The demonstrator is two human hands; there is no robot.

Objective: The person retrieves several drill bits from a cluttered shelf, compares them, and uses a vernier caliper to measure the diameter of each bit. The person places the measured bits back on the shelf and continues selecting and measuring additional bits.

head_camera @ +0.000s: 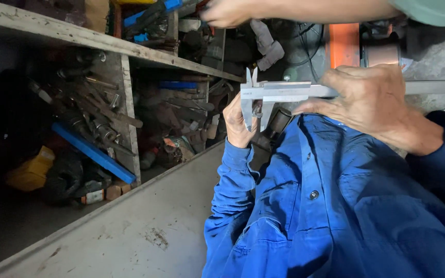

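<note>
Caliper (279, 91): steel sliding caliper held level in front of my chest, its lower measuring jaws pointing down around a small dark part (257, 109).
Small dark part: sits between the measuring jaws; too dark and too covered to tell its shape.
Left hand (239, 123): my fingers curl shut around the dark part and the fixed end of the caliper; the palm side is hidden.
Right hand (372, 103): my fingers lie over the slider and beam, gripping it; the fingertips underneath are out of sight.
Hidden: the beam's far end runs off to the right behind my hand; my blue jacket (346, 206) blocks whatever lies below.
Another person's hand (225, 13): reaches in along the top edge, its arm and green sleeve cut off by the frame.
Open room: bare pale counter (145, 226) at lower left, its edge running diagonally.
Shelf (78, 33): wooden board with compartments beneath, split by an upright divider.
Left compartment: jumbled metal tools, a blue bar (96, 153), a yellow box (31, 170); much is lost in shadow.
Right compartment: dark scrap pieces, hard to separate.
</note>
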